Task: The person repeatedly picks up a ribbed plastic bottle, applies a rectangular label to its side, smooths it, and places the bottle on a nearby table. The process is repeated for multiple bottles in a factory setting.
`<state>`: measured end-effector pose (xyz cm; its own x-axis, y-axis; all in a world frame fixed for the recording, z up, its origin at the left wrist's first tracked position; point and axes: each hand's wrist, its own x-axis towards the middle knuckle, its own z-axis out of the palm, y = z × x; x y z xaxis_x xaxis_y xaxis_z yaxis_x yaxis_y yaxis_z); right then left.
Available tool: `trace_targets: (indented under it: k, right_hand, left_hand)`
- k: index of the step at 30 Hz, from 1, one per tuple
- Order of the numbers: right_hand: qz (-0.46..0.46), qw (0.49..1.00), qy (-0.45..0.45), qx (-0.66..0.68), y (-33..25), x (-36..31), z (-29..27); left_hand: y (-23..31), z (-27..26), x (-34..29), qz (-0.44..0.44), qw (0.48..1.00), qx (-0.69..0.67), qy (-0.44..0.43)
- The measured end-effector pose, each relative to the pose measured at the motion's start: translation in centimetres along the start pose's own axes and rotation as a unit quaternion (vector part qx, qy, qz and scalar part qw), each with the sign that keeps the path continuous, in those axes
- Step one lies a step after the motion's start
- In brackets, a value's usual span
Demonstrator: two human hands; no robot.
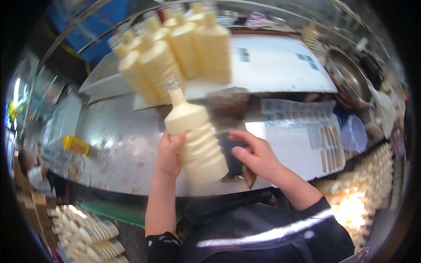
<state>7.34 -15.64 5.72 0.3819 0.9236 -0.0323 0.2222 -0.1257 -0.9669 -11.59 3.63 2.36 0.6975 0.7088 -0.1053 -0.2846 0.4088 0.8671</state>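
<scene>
My left hand (170, 151) is wrapped round the lower body of a cream plastic bottle (199, 151). The bottle leans slightly, its narrow neck pointing away from me, with ridges along its side. To its right hovers my right hand (256, 153), thumb and index finger apart, nothing seen between them. Behind that hand lies a dark pad (232, 151), and under it a brown pointed piece (249, 176) whose kind I cannot tell. Sheets of blue and gold stickers (331, 149) lie on the bench to the right.
Several similar bottles (212, 52) stand on a raised white board (280, 65) at the back. A yellow container (75, 145) lies on the metal bench at left. A metal bowl (348, 76) and a translucent tub (353, 133) sit at right. Bottles (94, 232) are heaped below.
</scene>
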Motion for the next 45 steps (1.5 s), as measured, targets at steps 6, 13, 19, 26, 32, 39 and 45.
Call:
trace_targets:
  k: [6, 13, 19, 26, 32, 39, 45]
  right_hand:
    - [0.048, 0.99, 0.078, -0.112, 0.9, -1.3, -2.7]
    - [0.109, 0.991, 0.06, -0.056, 3.5, -1.0, -3.1]
    - [-0.002, 0.994, 0.091, -0.066, 5.1, -2.2, -3.4]
    - [-0.062, 0.866, 0.153, -0.472, 12.1, -13.7, -11.7]
    - [0.079, 0.829, 0.328, -0.446, 14.8, -18.2, -15.3]
    - [0.156, 0.776, 0.326, -0.517, 14.4, -18.6, -18.3]
    - [0.197, 0.806, 0.209, -0.517, 13.3, -22.5, -13.9]
  left_hand:
    - [-4.6, 8.8, 3.9, -0.083, 0.994, 0.068, -0.015]
    - [-7.2, 9.8, 1.3, -0.003, 0.977, 0.212, 0.014]
    - [-7.5, 9.6, 1.3, 0.008, 0.95, 0.302, 0.08]
    - [-7.6, 10.2, 0.0, 0.047, 0.945, 0.312, 0.09]
    - [-8.4, 10.6, -1.9, 0.092, 0.915, 0.381, 0.094]
    - [-7.9, 10.9, -3.2, 0.213, 0.818, 0.53, 0.06]
    - [-7.9, 12.3, -4.1, 0.291, 0.723, 0.622, 0.08]
